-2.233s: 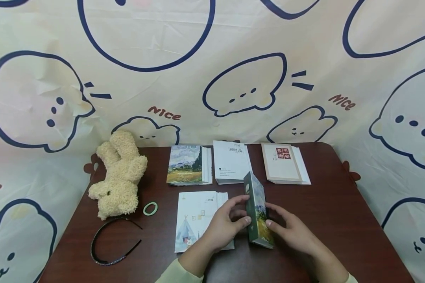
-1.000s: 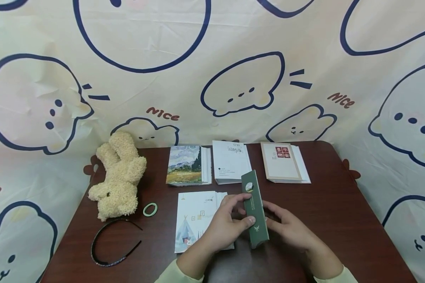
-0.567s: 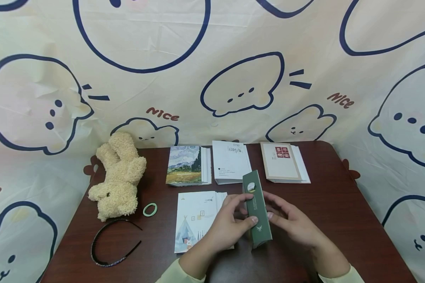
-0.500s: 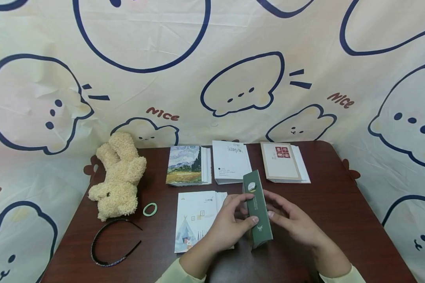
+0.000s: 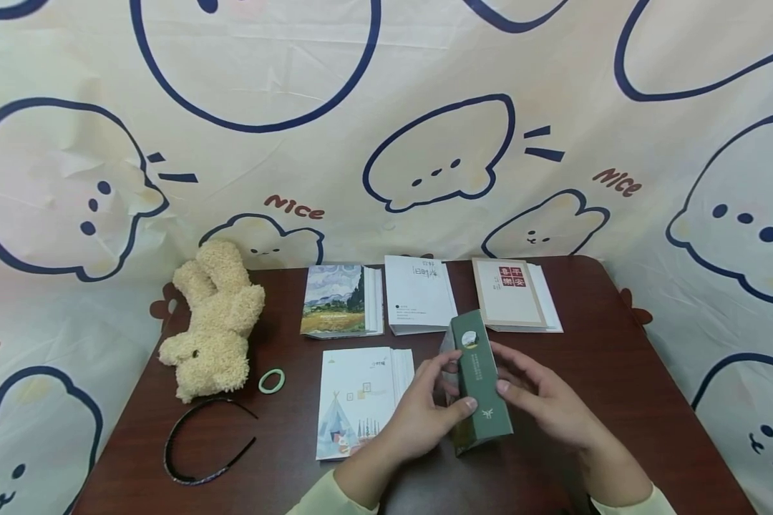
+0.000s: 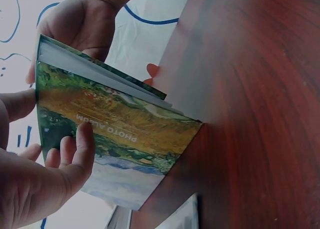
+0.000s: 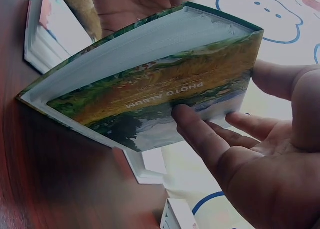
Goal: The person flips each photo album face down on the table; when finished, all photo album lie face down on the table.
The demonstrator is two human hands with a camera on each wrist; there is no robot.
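Observation:
Between both hands a photo album [image 5: 483, 386] stands on its page edge, its green spine up. My left hand [image 5: 428, 408] holds it from the left, thumb on the spine and fingers along the painted cover. From the other side my right hand [image 5: 547, 400] grips it near the spine, thumb at the spine's edge. In the left wrist view the cover [image 6: 120, 124] carries the words PHOTO ALBUM, with fingertips against it. The right wrist view shows the white pages [image 7: 150, 49] fanned between the covers, a lower corner down by the table.
A white album with a tent picture [image 5: 354, 408] lies left of the hands. Along the back lie a landscape album [image 5: 335, 300], a white album [image 5: 419, 293] and a beige album [image 5: 509, 293]. Farther left are a plush toy [image 5: 215, 322], a green ring [image 5: 272, 381] and a black headband [image 5: 170, 443].
The album has rolled in the hands: earlier its right painted cover showed, now its spine faces up with a strip of left cover visible. Album and both hands have shifted slightly right.

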